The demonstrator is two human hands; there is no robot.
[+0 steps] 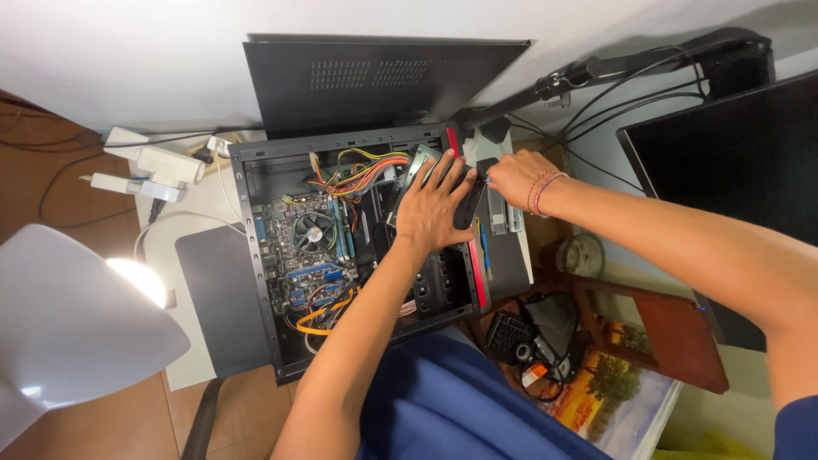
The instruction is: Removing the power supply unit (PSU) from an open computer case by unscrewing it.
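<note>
An open desktop computer case [256,255] is laid on its side on a small white table [183,221], interior facing up. A silver drive [417,166] sits tilted in the bay area at the case's upper right, near the red-trimmed front edge [479,273].

The left hand [434,204] is laid palm-down over the drive bay, fingers spread flat and pointed away from the body, fingertips touching the drive and bay frame. Nothing is gripped; the hand is pressed open against the hardware. The left forearm is extended up from lower centre, across the case's bottom edge.

The right hand [511,177] is brought in from the right, wrist bent inward, thread bracelets [542,189] on the wrist. Its fingers are curled at the case's front edge, just beside the left hand's fingertips. A dark part is seen there, but whether it is pinched cannot be told.

Inside the case: motherboard [311,255] with round CPU fan [313,232], yellow/red/orange cable bundle [366,175] above it, orange cable [324,311] below.

The removed side panel [375,81] is leaned against the wall behind the case. A power strip with adapters [153,166] is at the left, a lit white lamp [77,324] at lower left, a dark monitor [733,153] at the right, a landscape painting [609,396] at lower right.
</note>
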